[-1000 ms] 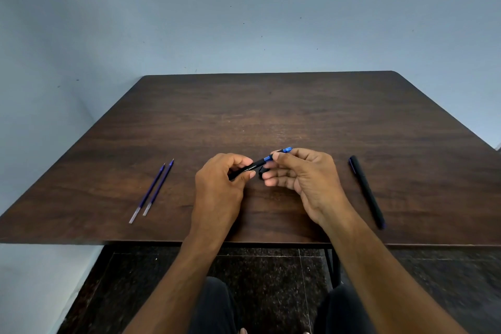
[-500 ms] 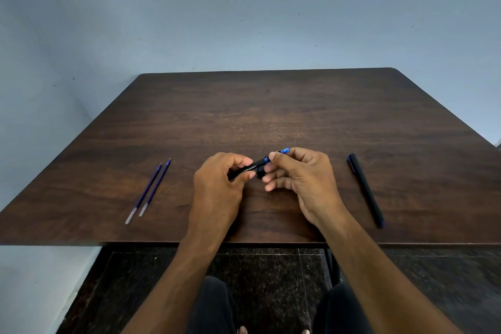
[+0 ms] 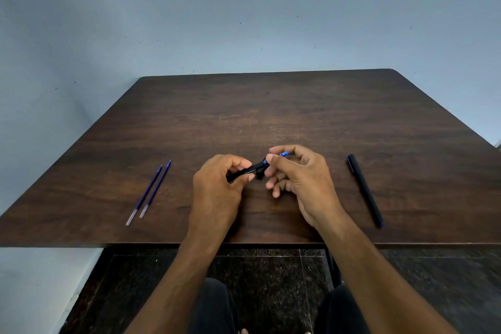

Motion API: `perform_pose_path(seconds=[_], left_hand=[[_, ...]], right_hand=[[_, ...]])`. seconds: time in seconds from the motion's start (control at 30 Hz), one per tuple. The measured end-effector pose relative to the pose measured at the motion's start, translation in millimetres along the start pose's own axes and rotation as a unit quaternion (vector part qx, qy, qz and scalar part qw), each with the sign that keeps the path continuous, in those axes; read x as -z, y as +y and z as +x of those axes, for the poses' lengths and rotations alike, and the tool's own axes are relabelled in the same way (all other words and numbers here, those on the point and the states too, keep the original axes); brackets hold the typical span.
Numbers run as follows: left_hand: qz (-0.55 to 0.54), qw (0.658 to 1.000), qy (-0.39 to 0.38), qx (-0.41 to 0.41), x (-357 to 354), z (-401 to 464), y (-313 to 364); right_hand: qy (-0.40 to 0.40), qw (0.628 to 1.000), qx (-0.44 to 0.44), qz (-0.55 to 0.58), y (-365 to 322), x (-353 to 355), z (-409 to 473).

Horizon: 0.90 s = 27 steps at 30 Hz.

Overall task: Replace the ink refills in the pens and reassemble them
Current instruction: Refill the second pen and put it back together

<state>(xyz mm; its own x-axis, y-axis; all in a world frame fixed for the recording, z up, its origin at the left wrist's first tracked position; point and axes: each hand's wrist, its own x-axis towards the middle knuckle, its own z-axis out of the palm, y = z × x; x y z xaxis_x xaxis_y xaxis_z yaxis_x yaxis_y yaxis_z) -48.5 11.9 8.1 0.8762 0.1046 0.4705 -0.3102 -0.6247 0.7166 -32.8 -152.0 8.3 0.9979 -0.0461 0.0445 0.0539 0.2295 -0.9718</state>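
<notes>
I hold a black pen (image 3: 250, 170) with a blue tip section (image 3: 283, 154) just above the middle of the dark wooden table (image 3: 271, 111). My left hand (image 3: 219, 187) grips the black barrel. The thumb and forefinger of my right hand (image 3: 301, 179) pinch the blue front end. A small black piece (image 3: 259, 176) shows under the pen between my hands; I cannot tell what it is. Two blue ink refills (image 3: 150, 191) lie side by side on the table to the left. A second black pen (image 3: 364, 192), capped, lies to the right.
The table's near edge (image 3: 162, 245) runs just below my wrists. A pale blue wall (image 3: 244, 22) stands behind and to the left of the table. Dark speckled floor tiles (image 3: 271, 293) and my knees show under the edge.
My hands have stayed almost in place. My right fingers have shifted slightly on the blue end, and a little more of the blue part shows beside the black barrel.
</notes>
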Motion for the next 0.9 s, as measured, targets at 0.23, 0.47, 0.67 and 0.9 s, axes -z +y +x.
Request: perform_pose_path(seconds=[0.23,0.47,0.67,0.9], left_hand=[[0.007,1.000,-0.001,-0.005,-1.1,-0.9,-1.5],[0.009,1.000,-0.007,-0.017,-0.1,-2.1,-0.5],[0.013,1.000,-0.005,-0.020,1.3,-2.8,-1.3],[-0.003,1.000,0.002,-0.001,0.5,-2.5,-2.2]], right_hand=[[0.005,1.000,0.010,0.002,4.5,2.1,-0.6],[0.021,0.997,0.037,-0.061,6.7,-2.0,-0.5],[0.039,0.991,0.049,-0.118,6.4,-5.8,-2.4],[0.015,0.997,0.046,-0.058,5.2,0.5,-3.6]])
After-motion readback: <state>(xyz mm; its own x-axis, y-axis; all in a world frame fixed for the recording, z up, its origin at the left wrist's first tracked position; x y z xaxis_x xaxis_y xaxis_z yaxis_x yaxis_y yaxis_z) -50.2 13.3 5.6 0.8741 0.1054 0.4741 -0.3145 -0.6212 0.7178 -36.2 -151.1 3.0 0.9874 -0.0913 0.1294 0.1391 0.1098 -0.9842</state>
